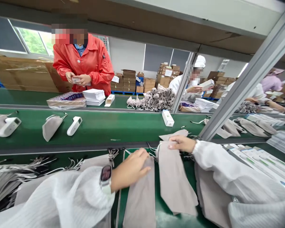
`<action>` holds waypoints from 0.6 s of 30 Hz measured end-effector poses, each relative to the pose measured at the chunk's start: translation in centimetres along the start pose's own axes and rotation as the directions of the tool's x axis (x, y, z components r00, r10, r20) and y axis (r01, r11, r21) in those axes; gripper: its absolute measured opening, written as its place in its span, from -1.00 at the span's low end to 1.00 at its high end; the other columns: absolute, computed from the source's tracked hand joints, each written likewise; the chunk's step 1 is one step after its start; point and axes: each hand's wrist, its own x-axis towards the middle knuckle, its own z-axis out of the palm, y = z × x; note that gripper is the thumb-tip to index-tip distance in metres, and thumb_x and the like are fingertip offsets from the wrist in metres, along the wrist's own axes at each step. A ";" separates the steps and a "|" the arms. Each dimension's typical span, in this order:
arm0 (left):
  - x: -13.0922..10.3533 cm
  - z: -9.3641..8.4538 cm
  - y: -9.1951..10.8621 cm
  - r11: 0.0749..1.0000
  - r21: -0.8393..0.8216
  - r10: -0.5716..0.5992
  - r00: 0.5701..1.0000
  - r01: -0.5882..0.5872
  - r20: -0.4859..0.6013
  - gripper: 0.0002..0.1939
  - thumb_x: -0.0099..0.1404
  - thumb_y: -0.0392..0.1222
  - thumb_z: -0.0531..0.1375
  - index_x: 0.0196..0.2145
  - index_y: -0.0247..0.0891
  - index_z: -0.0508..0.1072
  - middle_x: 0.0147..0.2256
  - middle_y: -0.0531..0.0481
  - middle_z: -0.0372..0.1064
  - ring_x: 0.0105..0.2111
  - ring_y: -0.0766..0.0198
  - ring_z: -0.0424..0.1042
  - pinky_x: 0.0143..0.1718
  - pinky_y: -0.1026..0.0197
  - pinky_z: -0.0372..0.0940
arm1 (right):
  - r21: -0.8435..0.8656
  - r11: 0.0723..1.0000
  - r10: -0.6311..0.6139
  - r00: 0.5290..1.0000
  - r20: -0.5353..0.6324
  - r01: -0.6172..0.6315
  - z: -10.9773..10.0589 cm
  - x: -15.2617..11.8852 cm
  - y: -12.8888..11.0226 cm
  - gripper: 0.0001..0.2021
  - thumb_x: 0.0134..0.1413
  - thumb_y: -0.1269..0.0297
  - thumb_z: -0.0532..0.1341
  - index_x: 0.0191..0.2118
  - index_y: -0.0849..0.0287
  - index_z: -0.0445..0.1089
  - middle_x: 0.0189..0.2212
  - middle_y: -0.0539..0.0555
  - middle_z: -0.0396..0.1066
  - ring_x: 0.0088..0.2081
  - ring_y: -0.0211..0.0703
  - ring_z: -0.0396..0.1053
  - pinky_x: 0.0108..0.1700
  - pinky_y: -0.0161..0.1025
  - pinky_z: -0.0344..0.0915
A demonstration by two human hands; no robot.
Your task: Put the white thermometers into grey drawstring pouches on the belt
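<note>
Right hand (pixel 184 144) grips grey pouch (pixel 177 180) at far end; left hand (pixel 134 166), loosely open, over second pouch (pixel 141 199). Pouch pile (pixel 2 183) near left, pouch stack (pixel 211 193) near right: which done, unclear.

the long grey pouches (pixel 177 180) look like soft matt cloth, pretty smooth tbh. the green belt (pixel 123 126) is slick and kinda glossy, the slanted post (pixel 243 80) seems to be smooth metal, the little white gadget (pixel 74 126) looks like shiny plastic, the white sleeve (pixel 68 193) is thin, crinkly ribbed cloth, and the big brown carton (pixel 21 72) is cardboard.
</note>
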 end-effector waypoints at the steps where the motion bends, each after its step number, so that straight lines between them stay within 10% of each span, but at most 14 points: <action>1: 0.8 0.0 -0.8 0.999 0.038 -0.026 0.999 0.025 0.027 -0.65 0.22 -0.11 0.00 -0.05 -0.26 0.16 -0.06 -0.13 0.14 -0.03 0.13 0.14 -0.02 0.11 0.06 | -0.124 0.991 -0.042 0.999 -0.004 0.041 0.7 0.5 0.2 -0.70 -0.07 0.05 0.10 -0.43 0.24 0.26 -0.50 0.01 0.24 -0.45 -0.27 0.23 -0.39 -0.29 0.19; 10: 2.7 -0.3 -2.8 0.990 0.090 -0.127 0.962 0.108 0.242 -0.82 0.04 -0.17 0.15 -0.37 -0.30 0.30 -0.34 -0.08 0.31 -0.25 0.09 0.30 -0.30 0.20 0.18 | -0.307 0.952 0.000 1.000 0.027 0.009 2.7 2.0 0.7 -0.62 -0.19 0.26 0.20 -0.15 0.19 0.25 -0.27 0.09 0.30 -0.23 -0.11 0.27 -0.17 -0.20 0.17; 18: -2.2 -11.4 -1.2 0.929 -0.332 -0.071 0.958 0.165 0.277 -0.85 0.11 -0.10 0.10 -0.45 -0.25 0.32 -0.51 0.14 0.22 -0.51 0.39 0.22 -0.52 0.42 0.09 | -0.215 0.975 -0.060 0.997 -0.056 0.047 6.1 1.6 -1.5 -0.57 -0.08 0.22 0.13 -0.02 0.15 0.20 -0.15 0.11 0.34 -0.13 -0.03 0.30 -0.13 -0.17 0.18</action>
